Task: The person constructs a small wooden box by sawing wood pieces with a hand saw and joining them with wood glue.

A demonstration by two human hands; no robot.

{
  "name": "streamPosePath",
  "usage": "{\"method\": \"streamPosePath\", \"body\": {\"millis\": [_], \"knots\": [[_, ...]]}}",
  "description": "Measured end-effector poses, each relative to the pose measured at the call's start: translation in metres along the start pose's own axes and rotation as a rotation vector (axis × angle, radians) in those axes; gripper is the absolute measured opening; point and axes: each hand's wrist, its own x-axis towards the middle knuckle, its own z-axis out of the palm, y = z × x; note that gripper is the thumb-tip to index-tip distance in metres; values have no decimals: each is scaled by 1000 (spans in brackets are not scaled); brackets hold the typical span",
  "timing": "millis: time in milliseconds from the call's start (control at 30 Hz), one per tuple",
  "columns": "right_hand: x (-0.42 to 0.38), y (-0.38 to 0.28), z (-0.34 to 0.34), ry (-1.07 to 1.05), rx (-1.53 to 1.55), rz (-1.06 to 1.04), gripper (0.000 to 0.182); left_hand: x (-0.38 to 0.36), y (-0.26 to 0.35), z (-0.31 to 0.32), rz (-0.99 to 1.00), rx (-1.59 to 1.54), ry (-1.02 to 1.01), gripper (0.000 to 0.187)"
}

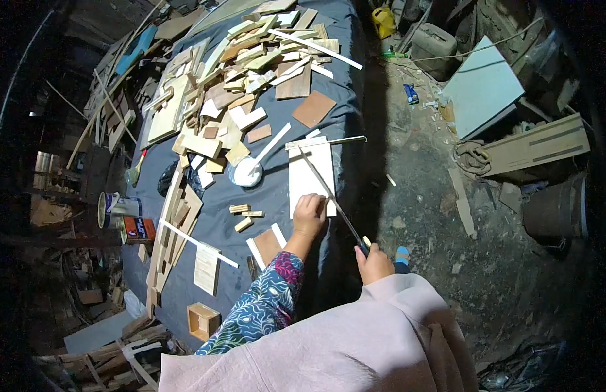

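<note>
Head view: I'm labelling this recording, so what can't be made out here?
Head view: most of the handle, hidden by the right hand.
Head view: the palm of the left hand, hidden by its back.
Head view: the edge of the blade, too small to tell whether it has teeth.
Head view: marks on the white panel, too small to read.
Head view: part of the pink garment, cut off by the bottom edge.

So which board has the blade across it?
The white board under the left hand; the blade crosses no other board.
</note>
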Motion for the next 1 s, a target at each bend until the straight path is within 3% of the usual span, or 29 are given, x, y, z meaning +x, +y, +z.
{"method": "streamPosePath", "body": {"millis": [1000], "knots": [[2, 9, 10, 53, 46, -16, 38, 1, 2, 2, -1, 27, 1, 14]]}}
